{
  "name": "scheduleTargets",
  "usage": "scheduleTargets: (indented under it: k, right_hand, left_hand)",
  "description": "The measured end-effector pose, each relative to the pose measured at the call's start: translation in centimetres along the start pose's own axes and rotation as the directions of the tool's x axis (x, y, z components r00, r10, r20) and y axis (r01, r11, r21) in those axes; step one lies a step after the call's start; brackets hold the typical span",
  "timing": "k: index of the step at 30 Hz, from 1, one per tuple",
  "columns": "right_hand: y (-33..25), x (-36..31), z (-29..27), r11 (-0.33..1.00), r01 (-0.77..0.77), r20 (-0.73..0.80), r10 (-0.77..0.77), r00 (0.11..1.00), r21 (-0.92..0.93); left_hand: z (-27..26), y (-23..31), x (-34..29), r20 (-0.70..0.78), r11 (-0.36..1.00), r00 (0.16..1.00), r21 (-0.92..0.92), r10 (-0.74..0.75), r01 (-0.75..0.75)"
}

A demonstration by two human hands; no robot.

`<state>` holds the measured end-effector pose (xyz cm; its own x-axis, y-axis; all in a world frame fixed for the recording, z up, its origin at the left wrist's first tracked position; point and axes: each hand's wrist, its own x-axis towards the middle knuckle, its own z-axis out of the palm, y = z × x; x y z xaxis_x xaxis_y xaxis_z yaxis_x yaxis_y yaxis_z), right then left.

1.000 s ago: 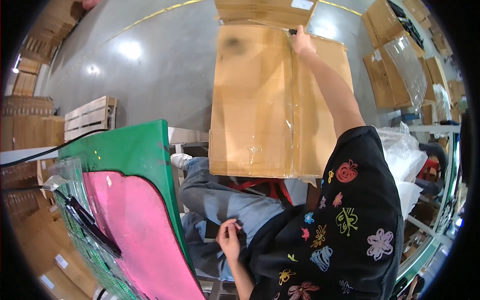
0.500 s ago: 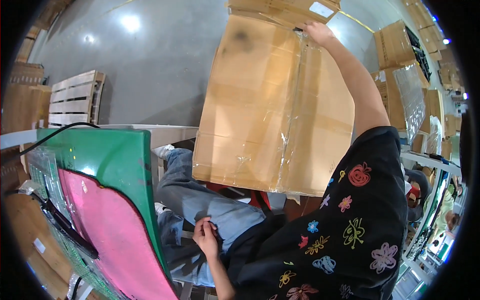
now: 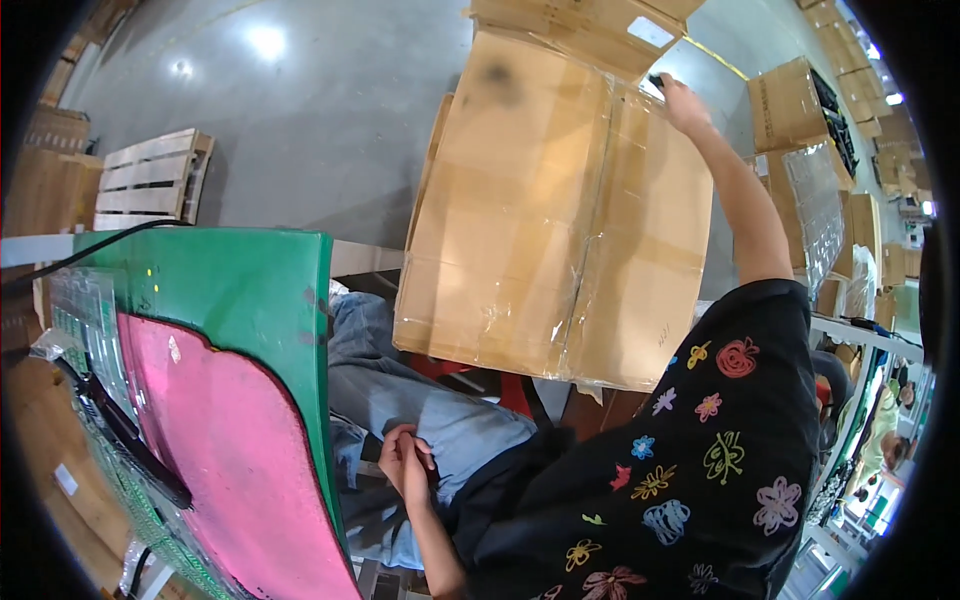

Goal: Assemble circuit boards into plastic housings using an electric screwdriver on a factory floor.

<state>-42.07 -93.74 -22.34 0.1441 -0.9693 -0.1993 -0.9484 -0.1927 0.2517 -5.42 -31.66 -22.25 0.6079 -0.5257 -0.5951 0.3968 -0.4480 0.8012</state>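
One large cardboard box (image 3: 560,230) stands in front of the person, its taped face toward the camera, a clear tape seam running down its middle. A second box (image 3: 590,25) sits on top of it, with one white label. Right of the large box, several more cartons (image 3: 790,105) are stacked along the floor. Left of the large box lies one wooden pallet (image 3: 150,180) on the grey floor, and below that stands one green board (image 3: 230,300) with a pink panel (image 3: 230,450) on it.

The right hand (image 3: 685,100) reaches up to the large box's top right corner, arm stretched nearly straight; its grip is closed around a small dark object (image 3: 656,81) pressed at the box edge, too small to identify. The left hand (image 3: 405,460) rests below the large box on the person's lap, on blue jeans (image 3: 420,400), fingers curled loosely inward; I cannot tell whether its grip holds anything.
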Motion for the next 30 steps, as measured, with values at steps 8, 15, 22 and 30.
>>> scheduleTargets:
  k: [8, 15, 22, 30]
  right_hand:
    - [-5.1, 2.5, 4.3, 0.833, -0.011, -0.168, 0.125, 0.978, 0.553]
    - [-5.8, -1.6, 5.9, 0.813, 0.021, -0.047, 0.008, 0.999, 0.582]
    - [-10.7, -14.0, 4.7, 0.538, -0.131, 0.216, -0.097, 0.972, 0.833]
    - [-12.4, -25.2, 2.6, 0.562, -0.127, 0.252, -0.151, 0.956, 0.817]
  left_hand:
    - [-0.3, -0.5, 0.4, 0.045, 0.998, 0.998, -0.029, 0.048, -0.047]
    - [-0.1, 0.3, 0.5, 0.042, 0.998, 0.999, -0.060, 0.029, -0.026]
    - [5.6, 4.6, 0.3, 0.186, 0.976, 0.964, -0.148, 0.189, -0.162]
    - [14.2, -2.0, 2.2, 0.312, 0.901, 0.924, -0.297, -0.222, 0.316]
